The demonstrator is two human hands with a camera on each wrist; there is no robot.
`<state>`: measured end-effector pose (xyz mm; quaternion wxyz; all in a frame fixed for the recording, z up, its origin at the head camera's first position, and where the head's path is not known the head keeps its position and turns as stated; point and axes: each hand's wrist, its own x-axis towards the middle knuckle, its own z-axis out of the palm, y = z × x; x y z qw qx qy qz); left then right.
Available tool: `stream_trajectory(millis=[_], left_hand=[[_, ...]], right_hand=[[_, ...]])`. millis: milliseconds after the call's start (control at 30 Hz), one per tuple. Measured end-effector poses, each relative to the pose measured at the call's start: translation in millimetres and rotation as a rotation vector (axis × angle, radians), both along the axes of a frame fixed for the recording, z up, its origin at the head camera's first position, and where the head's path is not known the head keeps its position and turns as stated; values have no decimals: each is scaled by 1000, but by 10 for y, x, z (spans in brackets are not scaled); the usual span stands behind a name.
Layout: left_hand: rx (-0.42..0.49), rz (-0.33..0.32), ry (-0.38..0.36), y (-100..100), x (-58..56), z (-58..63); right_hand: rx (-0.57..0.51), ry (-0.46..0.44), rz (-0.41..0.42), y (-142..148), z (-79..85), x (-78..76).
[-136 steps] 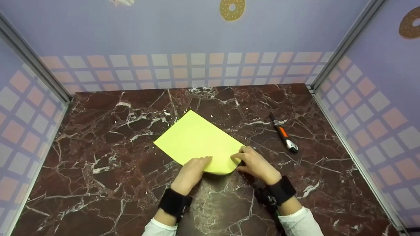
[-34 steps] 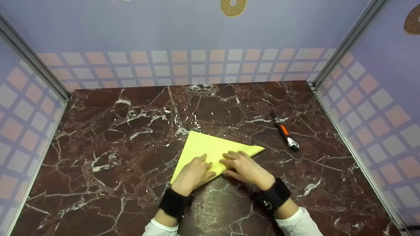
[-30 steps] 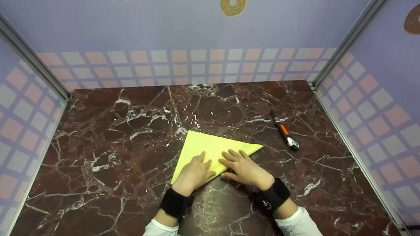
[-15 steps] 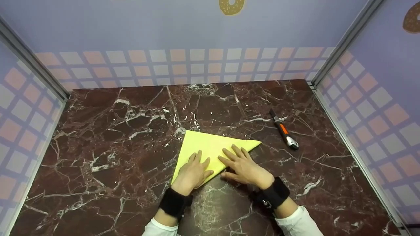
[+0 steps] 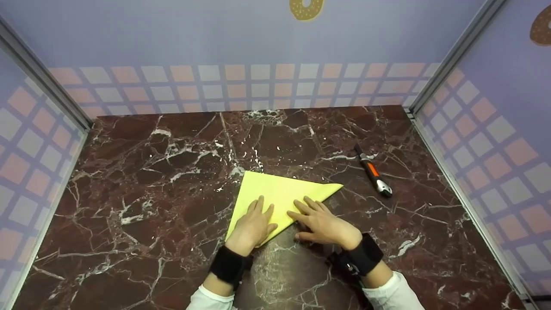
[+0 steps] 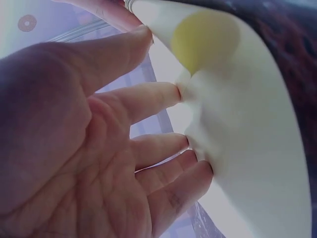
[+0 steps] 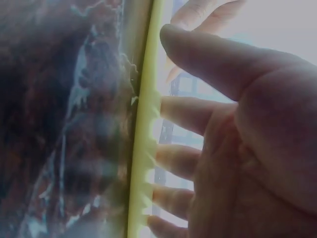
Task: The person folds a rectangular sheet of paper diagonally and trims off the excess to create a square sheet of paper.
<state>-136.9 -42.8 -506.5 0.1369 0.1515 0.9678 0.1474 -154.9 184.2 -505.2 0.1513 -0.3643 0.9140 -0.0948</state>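
A yellow sheet of paper (image 5: 269, 189) lies folded over on the table, its crease running along the near right side up to a pointed corner at the right. My left hand (image 5: 252, 226) rests on its near left part with fingers spread. Near the crease, the fingertips of my right hand (image 5: 323, 221) press on the paper, and that thumb points inward just off the edge. In the left wrist view the fingertips touch the pale face of the paper (image 6: 252, 114). The right wrist view shows several fingertips along the rounded fold of the paper (image 7: 143, 129).
A utility knife (image 5: 373, 172) with a black and orange handle lies right of the paper. The dark red marble-patterned table (image 5: 142, 241) is bordered by a back wall (image 5: 193, 38) and side walls. Small white bits (image 5: 256, 157) are scattered behind the paper.
The flat rectangular sheet of 4.5 s ago, its near corner then curled up, is now folded over and turned. In the last second the fingers shifted slightly along the crease. The knife stays put.
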Motion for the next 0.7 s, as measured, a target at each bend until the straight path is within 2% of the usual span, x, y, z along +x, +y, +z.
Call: stream_trajectory(millis=[467, 700], left_hand=[[-16, -16, 54, -7, -18, -44], [-9, -27, 73, -9, 2, -26]], right_hand=[[-38, 23, 0, -1, -52, -28], [-43, 14, -1, 18, -49, -33]])
